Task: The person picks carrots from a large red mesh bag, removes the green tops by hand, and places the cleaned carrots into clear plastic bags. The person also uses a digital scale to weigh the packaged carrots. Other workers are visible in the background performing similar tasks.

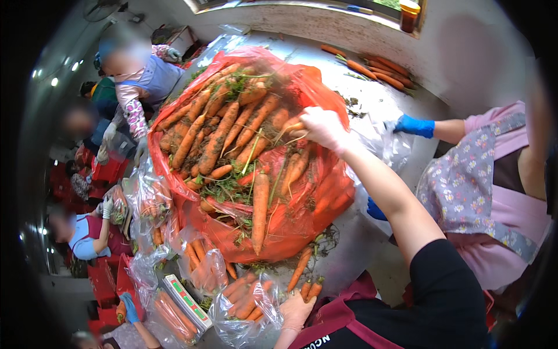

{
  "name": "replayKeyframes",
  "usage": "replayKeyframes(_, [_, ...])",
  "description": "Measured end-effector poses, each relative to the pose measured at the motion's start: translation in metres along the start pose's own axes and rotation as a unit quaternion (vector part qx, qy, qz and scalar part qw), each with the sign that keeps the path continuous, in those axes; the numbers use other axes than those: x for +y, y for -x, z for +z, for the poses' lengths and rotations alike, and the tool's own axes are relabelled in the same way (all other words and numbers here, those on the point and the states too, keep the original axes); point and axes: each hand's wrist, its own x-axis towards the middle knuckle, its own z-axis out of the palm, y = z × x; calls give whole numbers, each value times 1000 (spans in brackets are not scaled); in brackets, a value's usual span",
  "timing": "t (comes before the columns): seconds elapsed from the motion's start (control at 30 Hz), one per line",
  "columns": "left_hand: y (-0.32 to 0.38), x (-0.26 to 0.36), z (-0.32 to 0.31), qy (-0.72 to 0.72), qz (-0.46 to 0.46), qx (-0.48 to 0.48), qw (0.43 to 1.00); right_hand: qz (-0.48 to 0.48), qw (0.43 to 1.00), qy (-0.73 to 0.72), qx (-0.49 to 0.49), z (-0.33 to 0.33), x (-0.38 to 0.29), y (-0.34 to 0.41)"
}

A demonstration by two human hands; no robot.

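Observation:
My right hand (pixel 323 130), in a thin pale glove, reaches over a large pile of soil-stained carrots (pixel 218 139) in an opened red plastic bag (pixel 296 218). Its fingers are closed around a carrot (pixel 293 125) with trailing roots. Low in the view, my left hand (pixel 297 309) grips small carrots (pixel 311 289) against the tabletop. Beside it, a clear plastic bag (pixel 246 301) holds several carrots. One long carrot (pixel 260 213) lies across the red bag's front side. Another carrot (pixel 300 269) rests on the table just above my left hand.
A digital scale (pixel 187 301) stands left of the clear bag, near bagged carrots (pixel 174 316). More carrots (pixel 383 72) lie by the wall. At right, a co-worker's blue-gloved hand (pixel 414 126) holds clear plastic. Other workers and red crates (pixel 102 279) are at left.

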Motion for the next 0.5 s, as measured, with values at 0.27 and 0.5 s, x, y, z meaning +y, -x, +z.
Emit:
replayKeyframes(0.27, [-3, 27, -63, 156, 159, 152, 963, 173, 681, -596, 390, -63, -25, 65])
replayKeyframes(0.5, [-6, 86, -129, 263, 309, 350, 844, 147, 619, -659, 402, -95, -60, 115])
